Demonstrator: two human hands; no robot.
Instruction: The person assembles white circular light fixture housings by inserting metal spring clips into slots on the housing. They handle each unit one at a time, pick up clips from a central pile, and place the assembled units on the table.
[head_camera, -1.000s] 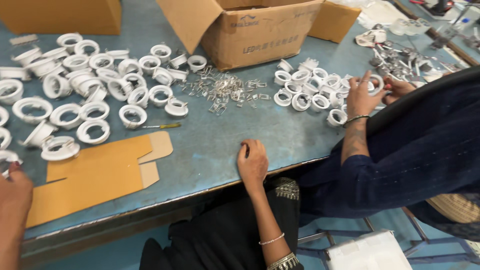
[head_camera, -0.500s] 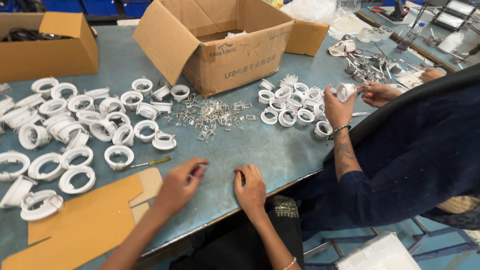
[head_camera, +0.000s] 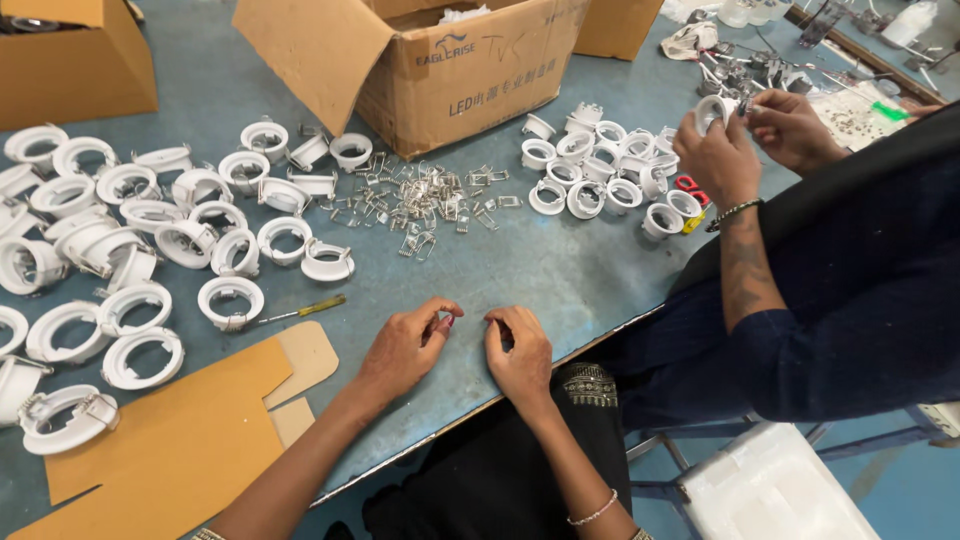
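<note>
My left hand (head_camera: 405, 350) rests on the blue table (head_camera: 570, 270) near its front edge, thumb and forefinger pinched together with nothing visible between them. Beside it lies my right hand (head_camera: 520, 355), a short gap away, fingers curled down onto the tabletop. A scatter of small metal spring clips (head_camera: 420, 200) lies a little beyond both hands. White plastic rings (head_camera: 150, 240) cover the table's left side. The nearest ring (head_camera: 230, 300) sits next to a thin yellow-handled screwdriver (head_camera: 300, 312).
An open cardboard box (head_camera: 470, 70) stands behind the clips and another box (head_camera: 75, 60) at the far left. Flat cardboard pieces (head_camera: 180, 440) lie at the front left. At the right, a co-worker's hands (head_camera: 745, 140) hold a white ring above another ring cluster (head_camera: 610, 175).
My left hand has swung in from the far left edge to rest beside my right hand. The view has shifted closer and leftward.
</note>
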